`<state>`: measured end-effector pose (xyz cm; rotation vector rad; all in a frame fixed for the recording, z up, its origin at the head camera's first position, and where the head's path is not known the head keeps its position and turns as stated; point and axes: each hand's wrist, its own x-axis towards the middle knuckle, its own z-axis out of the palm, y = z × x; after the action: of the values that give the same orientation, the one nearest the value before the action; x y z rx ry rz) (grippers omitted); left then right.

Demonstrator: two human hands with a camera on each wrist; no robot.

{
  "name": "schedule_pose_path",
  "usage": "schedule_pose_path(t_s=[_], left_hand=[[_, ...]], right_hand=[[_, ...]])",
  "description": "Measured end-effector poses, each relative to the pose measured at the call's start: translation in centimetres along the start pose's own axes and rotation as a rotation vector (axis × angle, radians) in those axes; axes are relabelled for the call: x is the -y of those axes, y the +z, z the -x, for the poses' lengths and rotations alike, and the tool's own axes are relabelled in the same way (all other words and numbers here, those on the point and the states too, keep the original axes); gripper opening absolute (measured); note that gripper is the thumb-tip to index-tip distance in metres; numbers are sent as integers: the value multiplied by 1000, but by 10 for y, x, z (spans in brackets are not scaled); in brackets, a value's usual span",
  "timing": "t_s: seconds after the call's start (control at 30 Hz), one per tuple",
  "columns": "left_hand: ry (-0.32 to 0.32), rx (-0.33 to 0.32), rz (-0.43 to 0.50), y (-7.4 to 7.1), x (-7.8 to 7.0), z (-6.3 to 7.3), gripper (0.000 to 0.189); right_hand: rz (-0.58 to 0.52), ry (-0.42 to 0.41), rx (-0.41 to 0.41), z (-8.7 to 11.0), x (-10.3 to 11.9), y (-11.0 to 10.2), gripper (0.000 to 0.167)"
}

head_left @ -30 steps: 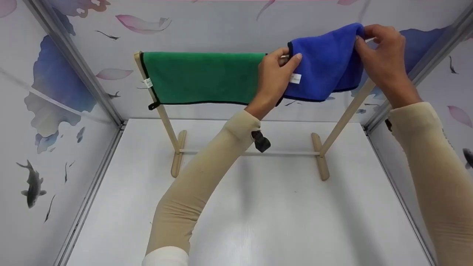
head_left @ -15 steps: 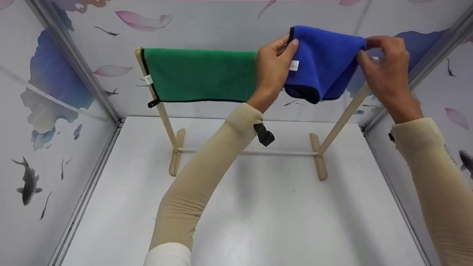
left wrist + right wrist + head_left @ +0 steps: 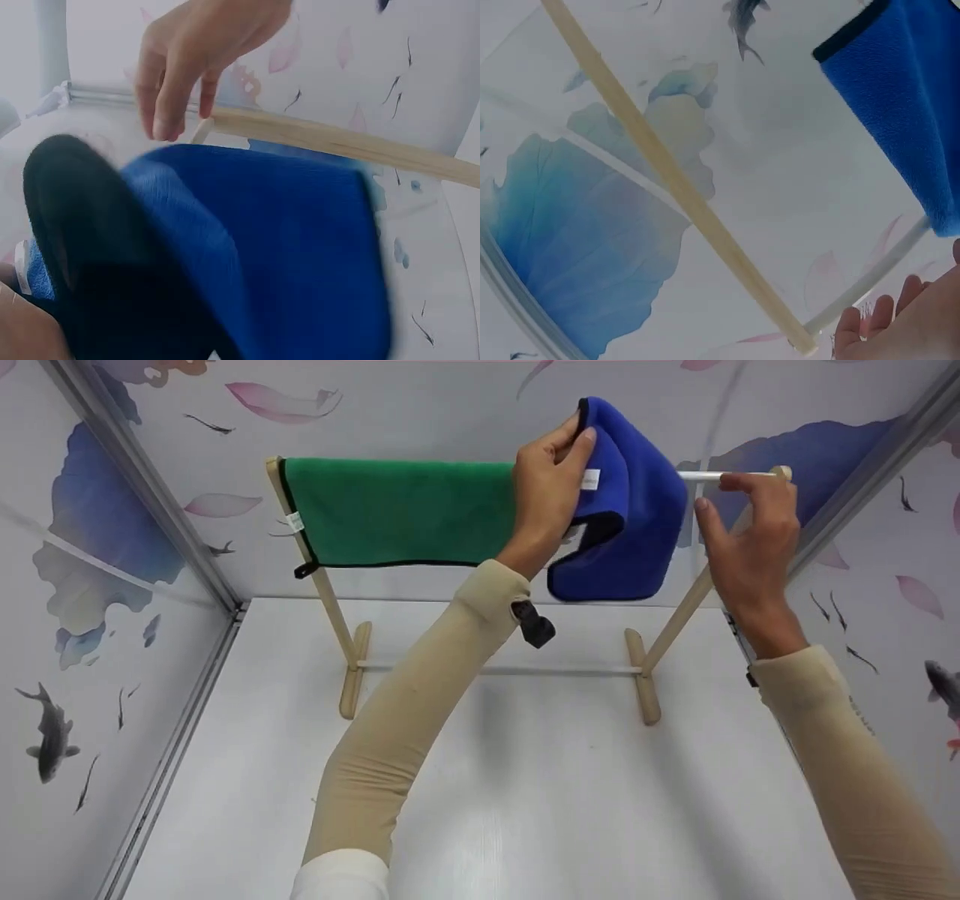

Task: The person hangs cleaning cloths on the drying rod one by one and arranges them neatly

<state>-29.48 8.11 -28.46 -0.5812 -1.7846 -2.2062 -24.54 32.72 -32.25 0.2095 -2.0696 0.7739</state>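
In the head view my left hand (image 3: 549, 487) pinches a blue towel (image 3: 652, 532) by its black-trimmed upper left corner, beside a white tag (image 3: 591, 479). The towel hangs partly folded, with its right part drooping lower. Just right of the cloth is my right hand (image 3: 754, 532), thumb and fingers apart and holding nothing, fingertips at the white rod (image 3: 699, 476) of a wooden rack. A green towel (image 3: 405, 514) lies draped over the left part of that rod, its right end hidden behind my left hand. The left wrist view has the blue towel (image 3: 300, 232) beneath my right hand (image 3: 195, 60).
The rack's left upright (image 3: 335, 615) and right upright (image 3: 679, 619) rise from wooden feet, joined low down by a white bar (image 3: 570, 670). It stands on a white tabletop (image 3: 495, 795). Patterned panels (image 3: 97, 607) with metal edge rails enclose the back and sides.
My right hand has let go of the blue towel's right side and moved down slightly. That side has dropped and swung left, uncovering the rod's right end. My left hand keeps its pinch, slightly higher.
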Motion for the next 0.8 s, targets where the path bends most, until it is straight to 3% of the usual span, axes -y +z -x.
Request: schedule_pose_path(t_s=[0.17,0.3,0.37,0.57,0.73,0.8], left_hand=[[-26,-23,-12,-1,3,-4,43],[-31,-28,-8,1,5,-6,42],[-29,-28,-13,1,5,-6,42],[-23,-26,-25,1,2,-6,41],[-7,-25,-38,-1,1,-6,41],[-1,-28,-40,-2,1,-6,41]], right_hand=[[-59,-6,-57,27,-6,13,29],[-105,83,-56,54,-15,28,27],[-120,169,-30,70,-21,36,30],[-131,471,140,111,-34,51,57],[-212,542,293,135,-35,59,70],[-325,559,346,140,-32,64,67]])
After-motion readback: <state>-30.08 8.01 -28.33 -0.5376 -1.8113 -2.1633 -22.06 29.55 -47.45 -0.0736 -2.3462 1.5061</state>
